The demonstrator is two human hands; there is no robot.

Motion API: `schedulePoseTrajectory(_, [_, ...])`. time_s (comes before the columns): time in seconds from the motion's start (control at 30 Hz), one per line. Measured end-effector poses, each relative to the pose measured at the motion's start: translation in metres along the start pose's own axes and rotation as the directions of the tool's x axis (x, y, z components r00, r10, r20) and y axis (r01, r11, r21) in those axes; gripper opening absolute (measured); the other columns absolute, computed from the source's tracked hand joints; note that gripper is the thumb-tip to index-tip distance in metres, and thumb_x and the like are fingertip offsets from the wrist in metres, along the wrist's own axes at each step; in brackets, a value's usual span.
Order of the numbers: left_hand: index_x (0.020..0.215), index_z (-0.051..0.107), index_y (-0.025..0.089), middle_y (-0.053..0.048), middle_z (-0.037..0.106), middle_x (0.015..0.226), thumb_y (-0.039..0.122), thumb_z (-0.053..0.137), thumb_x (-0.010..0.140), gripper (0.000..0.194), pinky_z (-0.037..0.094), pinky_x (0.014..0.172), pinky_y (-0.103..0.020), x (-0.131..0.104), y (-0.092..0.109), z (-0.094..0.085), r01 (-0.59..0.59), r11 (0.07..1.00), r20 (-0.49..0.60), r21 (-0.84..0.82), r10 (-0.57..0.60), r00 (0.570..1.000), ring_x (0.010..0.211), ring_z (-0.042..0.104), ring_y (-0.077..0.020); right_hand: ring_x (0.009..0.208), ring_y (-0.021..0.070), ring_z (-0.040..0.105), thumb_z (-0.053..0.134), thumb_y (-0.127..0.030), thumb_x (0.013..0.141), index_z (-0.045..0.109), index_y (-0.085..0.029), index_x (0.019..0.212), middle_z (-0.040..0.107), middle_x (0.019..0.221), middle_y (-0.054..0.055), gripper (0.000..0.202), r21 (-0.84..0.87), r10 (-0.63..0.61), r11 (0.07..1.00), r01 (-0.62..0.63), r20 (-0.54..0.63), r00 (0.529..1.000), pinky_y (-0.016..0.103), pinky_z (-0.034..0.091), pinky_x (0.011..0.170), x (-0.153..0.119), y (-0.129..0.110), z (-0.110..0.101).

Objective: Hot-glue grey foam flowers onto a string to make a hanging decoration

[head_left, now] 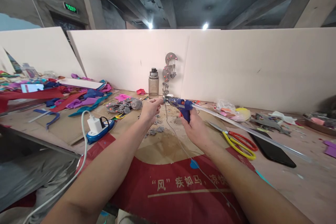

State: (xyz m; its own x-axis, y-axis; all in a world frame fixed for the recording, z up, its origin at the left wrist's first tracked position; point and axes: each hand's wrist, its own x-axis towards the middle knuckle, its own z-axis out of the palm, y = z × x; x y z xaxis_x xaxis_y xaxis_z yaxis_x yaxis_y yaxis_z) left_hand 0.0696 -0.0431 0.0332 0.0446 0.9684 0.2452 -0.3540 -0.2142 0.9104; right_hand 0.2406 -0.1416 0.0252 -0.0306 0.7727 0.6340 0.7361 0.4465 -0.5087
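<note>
My right hand (193, 126) is wrapped round the handle of a blue glue gun (183, 105), whose nozzle points left. A long clear glue stick (236, 123) runs out of its back to the right. My left hand (152, 109) is closed in a pinch just left of the nozzle; what its fingertips hold is too small to make out. A thin grey cord (170, 126) hangs down close to those fingertips and runs over the red printed board (183, 189). Small grey pieces (156, 131) lie below my left hand.
Behind the hands stand a bottle (153, 83) and a grey moon ornament (171, 59) against a white panel (118, 56). Scissors (236, 141) and a black phone (273, 148) lie right. At left are a blue power strip (99, 133), grey yarn (136, 104) and coloured cloth (76, 101).
</note>
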Motion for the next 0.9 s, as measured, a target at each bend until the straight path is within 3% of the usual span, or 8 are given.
schedulePoseTrajectory(0.33, [0.062, 0.056, 0.014, 0.005, 0.043, 0.055, 0.029, 0.075, 0.059, 0.025, 0.01, 0.039, -0.017, 0.002, 0.001, -0.001, -0.004, 1.0, -0.002, -0.015, 0.004, 1.0, 0.042, 0.024, -0.0013, 0.083, 0.0244, 0.06, 0.044, -0.027, 0.086, 0.049, -0.018, 0.115, 0.066, 0.097, 0.011, 0.031, 0.034, 0.029, 0.999, -0.029, 0.005, 1.0, 0.039, 0.047, 0.076, 0.0, -0.004, -0.002])
schedulePoseTrajectory(0.43, [0.064, 0.056, 0.014, 0.006, 0.041, 0.055, 0.03, 0.076, 0.058, 0.026, 0.01, 0.039, -0.016, 0.004, 0.003, -0.004, -0.01, 0.999, -0.006, -0.031, 0.01, 1.0, 0.042, 0.025, -0.0013, 0.072, 0.0196, 0.059, 0.048, -0.028, 0.083, 0.049, -0.021, 0.11, 0.066, 0.094, 0.007, 0.028, 0.199, 0.084, 0.976, -0.085, 0.012, 0.996, 0.036, 0.048, 0.07, 0.001, -0.005, -0.002])
schedulePoseTrajectory(0.53, [0.064, 0.055, 0.014, 0.006, 0.044, 0.057, 0.031, 0.076, 0.056, 0.029, 0.01, 0.038, -0.017, 0.002, 0.005, -0.004, -0.002, 0.999, -0.015, -0.035, 0.001, 1.0, 0.042, 0.026, -0.001, 0.054, 0.0136, 0.052, 0.05, -0.028, 0.079, 0.047, -0.023, 0.104, 0.064, 0.084, 0.001, 0.025, 0.481, 0.221, 0.847, -0.224, 0.065, 0.973, 0.03, 0.047, 0.057, 0.005, 0.004, 0.0])
schedulePoseTrajectory(0.6, [0.065, 0.055, 0.014, 0.005, 0.047, 0.059, 0.032, 0.077, 0.055, 0.029, 0.01, 0.039, -0.017, 0.0, 0.005, -0.002, 0.013, 0.999, 0.003, -0.029, -0.013, 1.0, 0.042, 0.027, -0.001, 0.051, 0.0131, 0.052, 0.048, -0.027, 0.077, 0.049, -0.022, 0.097, 0.064, 0.079, 0.0, 0.021, 0.547, 0.324, 0.768, -0.332, 0.116, 0.939, 0.029, 0.047, 0.054, 0.009, 0.018, 0.002])
schedulePoseTrajectory(0.67, [0.065, 0.056, 0.013, 0.004, 0.048, 0.06, 0.033, 0.077, 0.056, 0.029, 0.011, 0.039, -0.017, -0.003, 0.004, 0.001, 0.017, 1.0, 0.031, -0.012, -0.016, 0.999, 0.043, 0.027, -0.0011, 0.053, 0.0148, 0.055, 0.045, -0.027, 0.077, 0.052, -0.02, 0.082, 0.066, 0.075, 0.004, 0.011, 0.383, 0.411, 0.809, -0.446, 0.172, 0.895, 0.03, 0.046, 0.054, 0.012, 0.037, 0.003])
schedulePoseTrajectory(0.77, [0.064, 0.057, 0.014, 0.005, 0.046, 0.057, 0.034, 0.076, 0.06, 0.028, 0.013, 0.041, -0.018, -0.008, 0.001, 0.006, -0.014, 0.999, 0.064, 0.042, 0.012, 0.998, 0.043, 0.026, -0.0019, 0.053, 0.0196, 0.057, 0.047, -0.03, 0.076, 0.049, -0.022, 0.058, 0.062, 0.06, 0.007, 0.02, -0.047, 0.494, 0.866, -0.497, 0.229, 0.839, 0.033, 0.044, 0.054, 0.012, 0.062, 0.004])
schedulePoseTrajectory(0.83, [0.065, 0.059, 0.014, 0.006, 0.043, 0.054, 0.034, 0.073, 0.064, 0.025, 0.015, 0.042, -0.019, -0.012, -0.001, 0.01, -0.074, 0.992, 0.073, 0.103, 0.067, 0.995, 0.044, 0.025, -0.0029, 0.055, 0.022, 0.058, 0.055, -0.031, 0.073, 0.046, -0.023, 0.052, 0.057, 0.051, 0.006, 0.024, -0.152, 0.507, 0.862, -0.484, 0.231, 0.83, 0.035, 0.044, 0.057, 0.011, 0.071, 0.003])
schedulePoseTrajectory(0.9, [0.067, 0.061, 0.015, 0.005, 0.045, 0.055, 0.032, 0.07, 0.067, 0.02, 0.019, 0.044, -0.02, -0.017, -0.002, 0.013, -0.164, 0.969, 0.085, 0.187, 0.151, 0.985, 0.045, 0.028, -0.0043, 0.063, 0.0238, 0.06, 0.062, -0.031, 0.07, 0.044, -0.023, 0.052, 0.055, 0.052, 0.006, 0.026, -0.185, 0.474, 0.877, -0.443, 0.187, 0.861, 0.037, 0.045, 0.065, 0.008, 0.071, 0.001])
